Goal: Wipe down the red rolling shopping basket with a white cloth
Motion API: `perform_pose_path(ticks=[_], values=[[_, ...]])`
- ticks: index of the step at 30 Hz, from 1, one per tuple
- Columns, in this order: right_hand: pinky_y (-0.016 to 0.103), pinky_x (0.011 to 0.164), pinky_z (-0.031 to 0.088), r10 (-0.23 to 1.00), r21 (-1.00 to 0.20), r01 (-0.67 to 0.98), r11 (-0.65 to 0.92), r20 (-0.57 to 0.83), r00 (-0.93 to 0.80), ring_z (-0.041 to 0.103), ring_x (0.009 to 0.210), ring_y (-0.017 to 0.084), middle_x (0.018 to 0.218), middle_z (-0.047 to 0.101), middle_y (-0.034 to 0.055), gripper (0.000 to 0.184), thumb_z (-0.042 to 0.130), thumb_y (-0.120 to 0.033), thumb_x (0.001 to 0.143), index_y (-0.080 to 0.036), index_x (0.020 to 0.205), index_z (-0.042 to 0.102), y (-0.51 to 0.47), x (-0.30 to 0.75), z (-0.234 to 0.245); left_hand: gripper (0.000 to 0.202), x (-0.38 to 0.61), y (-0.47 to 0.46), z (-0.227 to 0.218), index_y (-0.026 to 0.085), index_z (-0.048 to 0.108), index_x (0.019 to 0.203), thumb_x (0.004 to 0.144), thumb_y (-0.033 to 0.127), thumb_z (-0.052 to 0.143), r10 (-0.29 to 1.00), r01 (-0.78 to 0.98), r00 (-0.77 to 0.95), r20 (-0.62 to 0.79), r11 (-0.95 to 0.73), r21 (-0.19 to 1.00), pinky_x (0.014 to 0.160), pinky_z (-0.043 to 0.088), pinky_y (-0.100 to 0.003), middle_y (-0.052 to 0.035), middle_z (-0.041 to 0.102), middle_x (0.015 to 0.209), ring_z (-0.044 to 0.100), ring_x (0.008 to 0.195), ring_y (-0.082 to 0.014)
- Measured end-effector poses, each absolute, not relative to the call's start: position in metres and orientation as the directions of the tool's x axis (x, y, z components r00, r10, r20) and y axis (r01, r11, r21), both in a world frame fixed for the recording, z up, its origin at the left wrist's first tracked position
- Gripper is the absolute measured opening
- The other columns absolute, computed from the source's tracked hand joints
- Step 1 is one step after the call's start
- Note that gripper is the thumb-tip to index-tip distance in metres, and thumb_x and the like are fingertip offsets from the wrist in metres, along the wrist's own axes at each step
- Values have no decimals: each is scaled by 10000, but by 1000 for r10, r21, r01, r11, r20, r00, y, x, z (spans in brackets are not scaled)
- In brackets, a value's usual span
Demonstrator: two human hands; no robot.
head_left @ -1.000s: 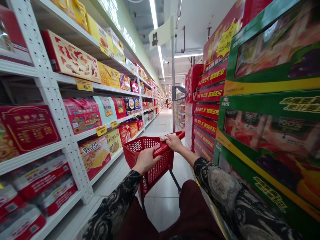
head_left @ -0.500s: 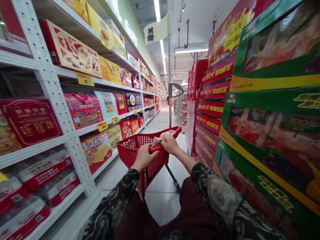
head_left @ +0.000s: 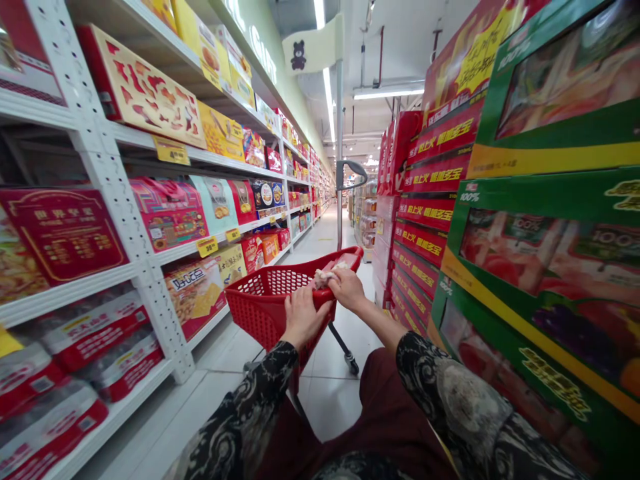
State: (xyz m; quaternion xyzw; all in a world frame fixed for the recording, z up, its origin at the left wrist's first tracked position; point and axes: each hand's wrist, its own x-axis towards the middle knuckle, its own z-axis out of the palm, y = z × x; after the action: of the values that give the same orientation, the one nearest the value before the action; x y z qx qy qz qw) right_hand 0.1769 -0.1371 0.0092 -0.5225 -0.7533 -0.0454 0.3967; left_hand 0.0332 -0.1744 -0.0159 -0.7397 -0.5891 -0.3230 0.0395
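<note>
A small red shopping cart (head_left: 260, 300) stands in a supermarket aisle in front of me. My left hand (head_left: 303, 317) is closed on the near end of its red handle bar. My right hand (head_left: 346, 288) grips the same bar further right and also pinches a crumpled pale tissue (head_left: 325, 275) against it. Both arms wear dark patterned sleeves. A grey pole (head_left: 339, 147) rises from the cart and carries a cream flag with a bear (head_left: 313, 48).
White shelves (head_left: 107, 180) full of boxed biscuits and gift packs line the left. Stacked red cartons (head_left: 425, 220) and green juice cartons (head_left: 545, 220) crowd close on the right. The tiled aisle floor (head_left: 325, 240) runs ahead between them.
The cart's front has swung left, away from the stacked cartons. My left hand slid along the handle toward my right hand, so both now sit close together.
</note>
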Motion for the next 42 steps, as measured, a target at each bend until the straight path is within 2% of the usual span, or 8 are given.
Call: perform_pose_path(ticks=[4,10,14,19,25,29,36,42], values=[[227,743,368,760,-356,802,480,626,-177,549,822,145,881,653,15,216,422,-171,796,-197,869,624,-146,184,11,461,16,-164,-15,226,480,1179,804,493,459,876,866,238,419,-387,318,1003,281,-438,-58,564,1192,477,1131,-216],[249,698,355,785,-316,855,412,599,-157,558,777,157,819,659,17,203,427,-235,816,-206,815,628,-160,169,16,525,24,-160,-10,216,465,1197,793,550,431,906,899,217,364,-331,288,1033,184,-530,-91,571,1194,477,1141,-249],[273,705,341,803,-270,900,343,582,-131,567,750,172,792,661,33,218,424,-273,829,-202,778,623,-163,168,17,550,44,-163,-5,192,414,1254,808,514,405,918,908,212,335,-312,280,1007,218,-546,-121,579,1176,484,1135,-261],[268,750,328,803,-248,923,294,587,-98,568,813,171,853,665,47,206,422,-253,836,-193,814,618,-160,190,18,484,39,-160,-12,202,464,1197,813,492,414,926,898,211,313,-310,312,1013,207,-555,-109,548,1234,464,1159,-258],[294,796,314,809,-185,967,173,587,-32,559,862,193,886,661,74,221,420,-271,840,-171,834,618,-160,197,19,443,27,-155,-31,238,433,1236,855,455,374,948,950,117,295,-193,245,995,267,-478,-85,506,1296,440,1174,-239],[339,854,288,798,-73,969,235,584,-150,561,885,209,916,657,88,220,434,-283,831,-164,868,615,-164,184,12,491,36,-157,-31,226,437,1240,840,504,377,949,961,112,296,-179,209,980,290,-468,-87,514,1279,439,1164,-262],[369,871,278,835,29,959,280,485,-259,572,908,223,944,654,102,236,434,-266,816,-156,929,610,-163,176,10,519,30,-160,-32,221,403,1287,834,473,392,943,936,177,283,-250,248,993,320,-381,-70,485,1310,420,1200,-232],[438,921,221,864,5,982,188,476,-167,580,889,245,933,662,122,274,414,-316,836,-151,935,610,-158,188,17,577,23,-157,-45,149,331,1343,845,435,385,954,922,150,258,-229,312,1034,302,-361,-107,365,1415,299,1308,-227]])
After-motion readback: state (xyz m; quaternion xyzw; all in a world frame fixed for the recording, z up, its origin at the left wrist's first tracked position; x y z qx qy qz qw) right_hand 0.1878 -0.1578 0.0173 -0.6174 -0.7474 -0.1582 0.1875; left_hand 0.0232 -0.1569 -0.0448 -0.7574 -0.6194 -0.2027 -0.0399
